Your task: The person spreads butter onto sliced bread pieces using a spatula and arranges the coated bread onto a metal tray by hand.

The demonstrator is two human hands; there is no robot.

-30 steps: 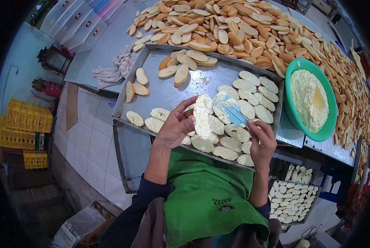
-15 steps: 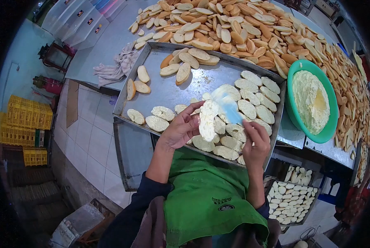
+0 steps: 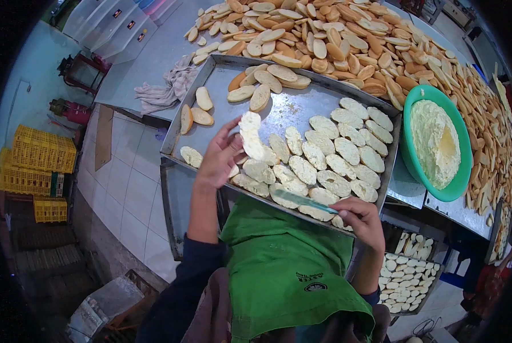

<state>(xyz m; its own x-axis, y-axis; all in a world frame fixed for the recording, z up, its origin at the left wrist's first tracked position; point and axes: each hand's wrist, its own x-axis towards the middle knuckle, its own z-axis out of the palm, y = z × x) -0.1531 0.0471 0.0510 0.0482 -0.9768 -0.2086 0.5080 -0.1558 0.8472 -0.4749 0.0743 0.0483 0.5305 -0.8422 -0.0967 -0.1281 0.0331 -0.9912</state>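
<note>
In my left hand (image 3: 220, 154) is a slice of bread (image 3: 250, 136) coated with pale cream, pinched at its edge above the metal tray (image 3: 179, 128). My right hand (image 3: 360, 220) grips a bluish spatula (image 3: 303, 200) by its handle, the blade pointing left over the tray's near side. Rows of cream-covered bread slices (image 3: 340, 166) fill the tray's right and near parts. Several plain slices (image 3: 260, 97) lie at the tray's far left. To the right stands a green basin (image 3: 406, 143) holding a mound of pale cream (image 3: 436, 143).
A large heap of bread slices (image 3: 336, 40) covers the table behind the tray. A crumpled cloth (image 3: 167, 88) lies at the far left. Below right is another tray of coated slices (image 3: 407, 283). Yellow crates (image 3: 43, 150) stand on the floor at left.
My left hand has moved left with the coated slice. My right hand has come down and nearer, taking the spatula away from the slice.
</note>
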